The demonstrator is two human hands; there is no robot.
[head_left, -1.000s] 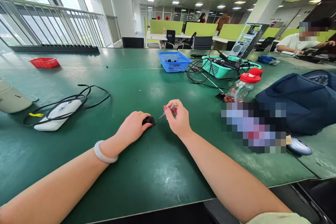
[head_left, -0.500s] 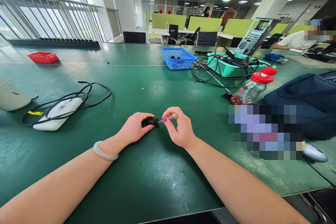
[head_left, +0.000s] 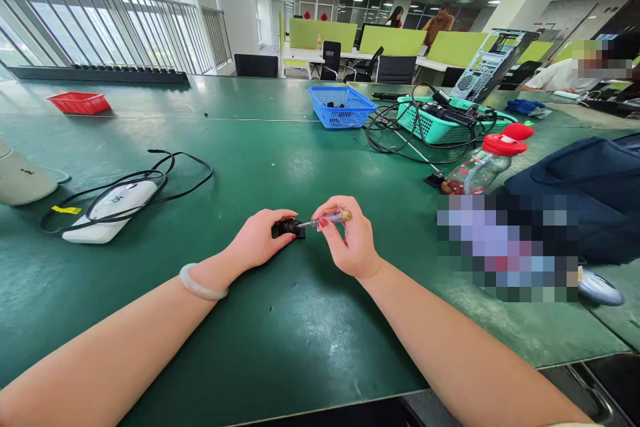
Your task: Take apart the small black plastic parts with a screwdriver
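Your left hand (head_left: 257,240) clamps the black part (head_left: 289,228) to the table (head_left: 300,347); right hand (head_left: 353,248) pinches the screwdriver (head_left: 327,219), tip pointing left into it.

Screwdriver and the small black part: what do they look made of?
Screwdriver in the right hand: handle looks like clear glossy plastic with a brass-coloured end cap; the thin shaft glints like metal. Black part under the left hand: matte black, probably plastic; too small to be sure.
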